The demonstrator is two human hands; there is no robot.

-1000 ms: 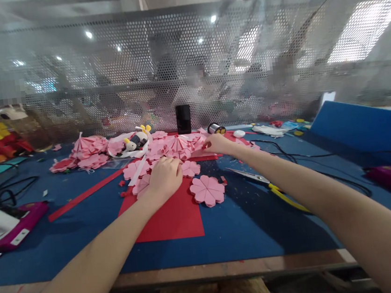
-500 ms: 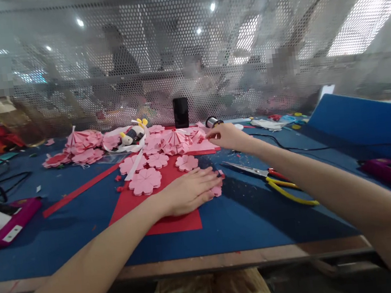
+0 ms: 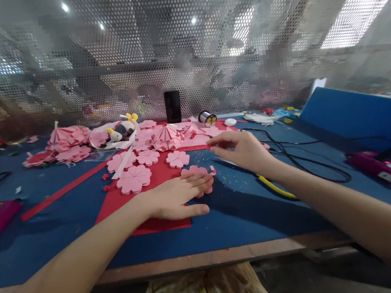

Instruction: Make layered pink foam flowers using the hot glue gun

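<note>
Beside the right edge of the red sheet (image 3: 171, 224), a pink flower (image 3: 195, 169) lies partly beneath the left hand (image 3: 176, 198), flat with fingers extended. The right hand (image 3: 243, 151), loosely curved, thumb parted from fingers, partly hides the scissors (image 3: 276, 188).

Paper flower (image 3: 195, 170): pink, scalloped petals, outer rim partly visible; lying flat on the blue surface (image 3: 233, 227) at the right edge of the red sheet (image 3: 165, 225), middle covered by the outstretched left hand (image 3: 175, 197), pink showing above and below the fingers
</note>
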